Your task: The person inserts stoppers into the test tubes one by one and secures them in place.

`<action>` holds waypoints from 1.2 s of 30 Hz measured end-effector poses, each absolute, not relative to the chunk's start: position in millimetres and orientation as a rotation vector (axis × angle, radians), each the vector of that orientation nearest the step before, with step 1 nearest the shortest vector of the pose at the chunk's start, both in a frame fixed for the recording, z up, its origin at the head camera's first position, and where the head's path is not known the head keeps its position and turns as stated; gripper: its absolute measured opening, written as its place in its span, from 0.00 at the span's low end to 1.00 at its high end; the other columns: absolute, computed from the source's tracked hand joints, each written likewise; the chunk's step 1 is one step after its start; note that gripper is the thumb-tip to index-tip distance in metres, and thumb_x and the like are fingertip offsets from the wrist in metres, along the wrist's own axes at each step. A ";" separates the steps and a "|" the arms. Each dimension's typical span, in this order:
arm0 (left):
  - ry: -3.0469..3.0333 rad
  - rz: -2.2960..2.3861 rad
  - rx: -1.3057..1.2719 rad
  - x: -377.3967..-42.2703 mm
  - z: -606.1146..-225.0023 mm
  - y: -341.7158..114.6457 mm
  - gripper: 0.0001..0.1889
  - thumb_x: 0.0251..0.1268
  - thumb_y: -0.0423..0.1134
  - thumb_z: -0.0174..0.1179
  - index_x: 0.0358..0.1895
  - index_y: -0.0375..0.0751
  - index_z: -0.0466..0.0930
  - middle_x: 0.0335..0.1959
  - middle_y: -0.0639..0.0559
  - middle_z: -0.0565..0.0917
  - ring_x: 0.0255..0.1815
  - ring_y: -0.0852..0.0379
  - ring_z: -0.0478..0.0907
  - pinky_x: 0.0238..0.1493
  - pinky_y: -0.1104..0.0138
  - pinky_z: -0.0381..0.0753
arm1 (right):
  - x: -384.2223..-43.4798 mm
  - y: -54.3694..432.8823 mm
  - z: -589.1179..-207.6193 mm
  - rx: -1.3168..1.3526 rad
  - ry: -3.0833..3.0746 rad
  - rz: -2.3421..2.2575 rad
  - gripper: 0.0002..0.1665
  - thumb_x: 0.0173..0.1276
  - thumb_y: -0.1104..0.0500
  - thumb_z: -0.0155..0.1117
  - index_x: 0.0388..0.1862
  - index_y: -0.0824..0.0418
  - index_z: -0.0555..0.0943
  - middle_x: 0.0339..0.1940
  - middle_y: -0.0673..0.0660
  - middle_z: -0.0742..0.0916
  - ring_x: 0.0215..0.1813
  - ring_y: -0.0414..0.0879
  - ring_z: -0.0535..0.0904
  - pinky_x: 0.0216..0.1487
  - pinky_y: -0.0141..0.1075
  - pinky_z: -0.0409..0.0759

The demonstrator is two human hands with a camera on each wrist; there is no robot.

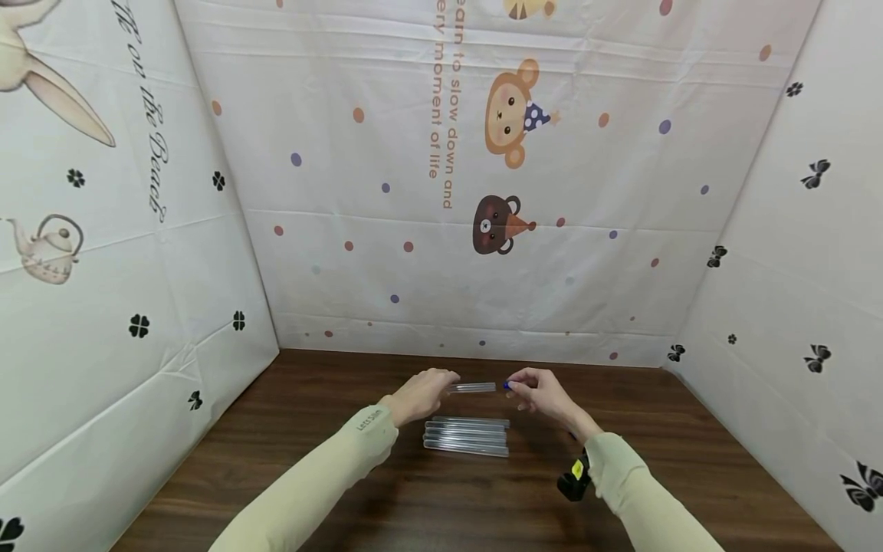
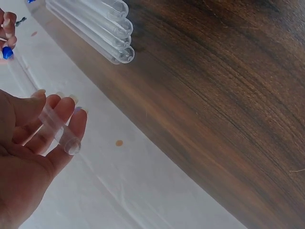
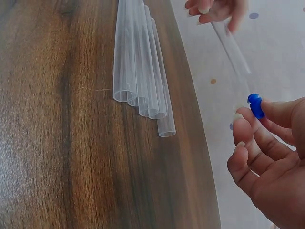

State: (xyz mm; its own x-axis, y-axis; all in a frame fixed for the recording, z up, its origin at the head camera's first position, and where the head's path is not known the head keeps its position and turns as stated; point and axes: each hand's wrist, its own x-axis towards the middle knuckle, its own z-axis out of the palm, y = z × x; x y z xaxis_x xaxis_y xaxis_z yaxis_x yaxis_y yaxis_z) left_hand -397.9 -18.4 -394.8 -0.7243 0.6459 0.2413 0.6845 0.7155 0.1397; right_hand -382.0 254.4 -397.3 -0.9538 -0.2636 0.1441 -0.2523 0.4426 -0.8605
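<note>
My left hand (image 1: 422,395) grips a clear test tube (image 1: 476,387) between thumb and fingers, its rounded closed end showing past the fingers in the left wrist view. Opposite it, my right hand (image 1: 545,397) pinches a ridged blue stopper (image 3: 256,105) with thumb and fingertips. The tube's open mouth faces the stopper, and in the right wrist view a small gap separates them. Several more clear test tubes (image 1: 466,437) lie side by side on the table, nearer to me than the hands, with their open ends toward the right.
A black object with a yellow patch (image 1: 574,479) is beside my right sleeve. The dark wooden table (image 1: 441,506) is enclosed by white printed sheets (image 1: 331,276) at the back and both sides. A small blue bit (image 2: 31,1) shows at the left wrist view's top edge.
</note>
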 end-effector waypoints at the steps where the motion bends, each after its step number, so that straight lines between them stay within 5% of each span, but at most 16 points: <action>1: -2.739 -0.331 -1.076 -398.4 -395.1 -18.2 0.24 0.61 0.21 0.56 0.60 0.40 0.75 0.50 0.50 0.83 0.48 0.56 0.81 0.51 0.65 0.80 | -381.8 254.3 -396.9 -0.481 2.657 -1.582 0.14 0.73 0.62 0.56 0.50 0.71 0.78 0.40 0.72 0.85 0.31 0.61 0.83 0.26 0.41 0.79; 10: -2.748 -0.344 -1.039 -399.1 -397.1 -18.1 0.22 0.61 0.22 0.56 0.57 0.45 0.77 0.43 0.53 0.81 0.41 0.59 0.79 0.43 0.68 0.80 | -385.3 256.1 -396.4 -0.494 2.627 -1.582 0.17 0.74 0.62 0.54 0.52 0.75 0.76 0.33 0.57 0.87 0.28 0.56 0.82 0.24 0.40 0.78; 20: -2.663 -0.275 -1.026 -400.6 -400.7 -18.5 0.20 0.63 0.26 0.56 0.54 0.52 0.79 0.38 0.56 0.83 0.39 0.59 0.80 0.35 0.68 0.79 | -382.5 253.9 -396.2 -0.503 2.649 -1.583 0.16 0.73 0.61 0.55 0.50 0.74 0.77 0.37 0.69 0.86 0.28 0.54 0.83 0.24 0.37 0.78; 36: -2.729 -0.365 -1.028 -396.2 -400.5 -20.5 0.26 0.61 0.21 0.53 0.59 0.51 0.75 0.47 0.53 0.84 0.45 0.57 0.83 0.34 0.69 0.79 | -381.6 250.3 -398.0 -0.484 2.636 -1.601 0.16 0.73 0.61 0.56 0.51 0.74 0.77 0.38 0.69 0.87 0.27 0.49 0.82 0.26 0.38 0.79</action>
